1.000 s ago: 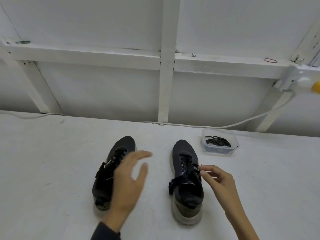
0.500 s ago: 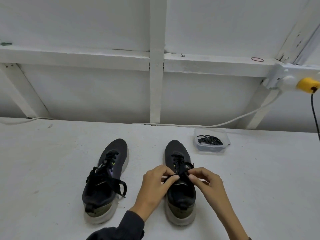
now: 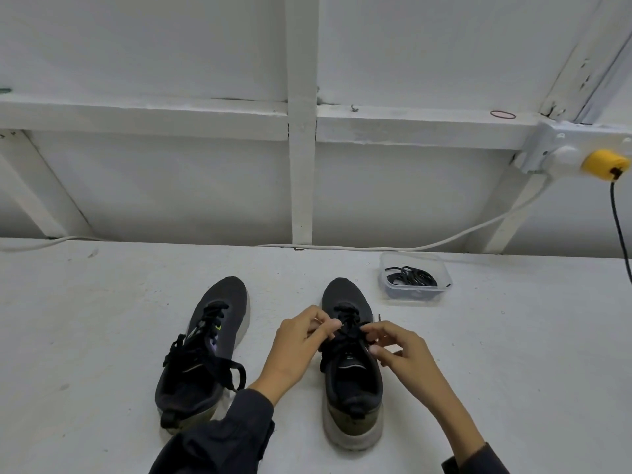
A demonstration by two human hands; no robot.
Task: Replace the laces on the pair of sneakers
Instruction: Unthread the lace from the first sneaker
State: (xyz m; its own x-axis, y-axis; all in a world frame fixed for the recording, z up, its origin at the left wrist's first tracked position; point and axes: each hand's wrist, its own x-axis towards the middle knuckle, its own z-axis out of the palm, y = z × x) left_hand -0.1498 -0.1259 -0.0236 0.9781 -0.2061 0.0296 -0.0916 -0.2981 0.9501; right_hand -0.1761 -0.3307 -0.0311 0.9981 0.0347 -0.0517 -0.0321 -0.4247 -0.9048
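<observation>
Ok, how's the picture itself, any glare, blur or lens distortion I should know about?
Head view: soft, even light, no glare, only faint shadows beside the right sneaker; same view slightly soft overall, so the black laces pinched by the left hand and right hand merge with the dark upper; wide-angle stretch toward the corners.

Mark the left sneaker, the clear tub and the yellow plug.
left sneaker (image 3: 224, 295), head view, toe fabric.
clear tub (image 3: 415, 300), head view, near wall.
yellow plug (image 3: 603, 164), head view, plug body.
</observation>
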